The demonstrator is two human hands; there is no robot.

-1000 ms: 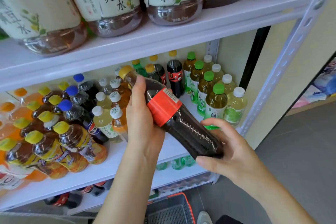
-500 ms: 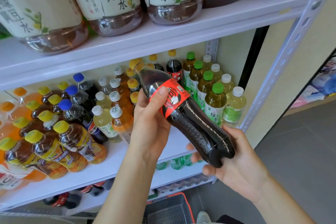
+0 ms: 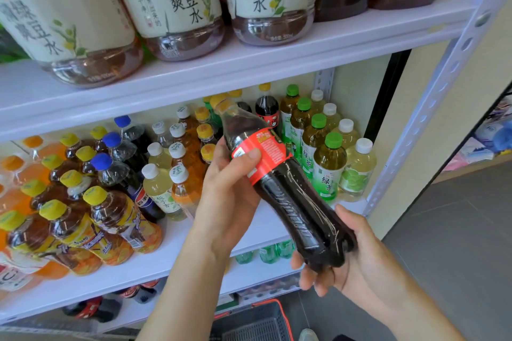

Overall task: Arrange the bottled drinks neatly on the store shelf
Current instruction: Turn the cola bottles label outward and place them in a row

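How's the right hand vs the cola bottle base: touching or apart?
Touching. Head view: the right hand cups the cola bottle at its base, fingers curled under it.

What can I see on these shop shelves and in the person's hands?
cola bottle: one, dark, red label, yellow cap, tilted before the middle shelf
large bottles: five in view, cream labels, top shelf
green-capped tea bottles: four, right of middle shelf
white-capped pale bottles: four, rightmost row
blue-capped bottles: three, dark, middle shelf, left of centre
yellow-capped tea bottles: many, brown, left of middle shelf
basket: one, red rim, bottom of view
shelf: white, several tiers
left hand: one, grips the cola bottle's label
right hand: one, cups its base
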